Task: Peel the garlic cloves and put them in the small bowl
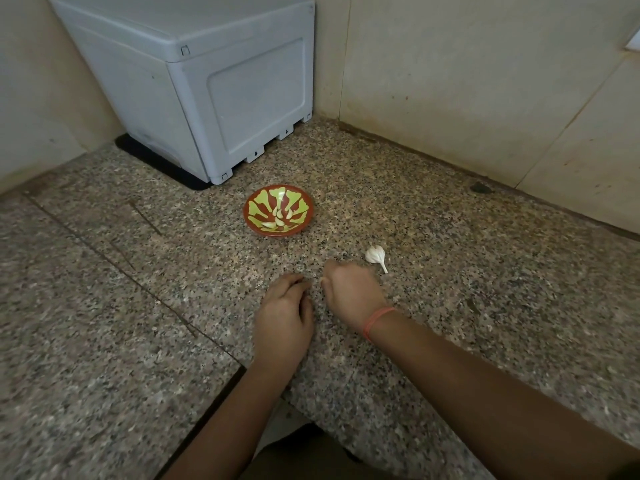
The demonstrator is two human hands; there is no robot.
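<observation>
A small red bowl (pixel 254 221) with a green leaf pattern stands on the granite counter and holds several peeled garlic cloves (pixel 279 218). A white piece of garlic bulb (pixel 375 254) with its stem lies to the right of the bowl. My right hand (pixel 351 294) rests just left of that bulb with its fingers curled. A small pale bit, apparently a garlic clove (pixel 323 280), shows at its thumb tip. My left hand (pixel 284 317) lies close beside it, knuckles up and fingers curled down onto the counter. What is under those fingers is hidden.
A grey plastic box (pixel 207 84) on a black mat stands in the back left corner behind the bowl. Tiled walls close off the back and the right side. The speckled counter (pixel 485 289) has a seam on the left and an inner edge near my left forearm.
</observation>
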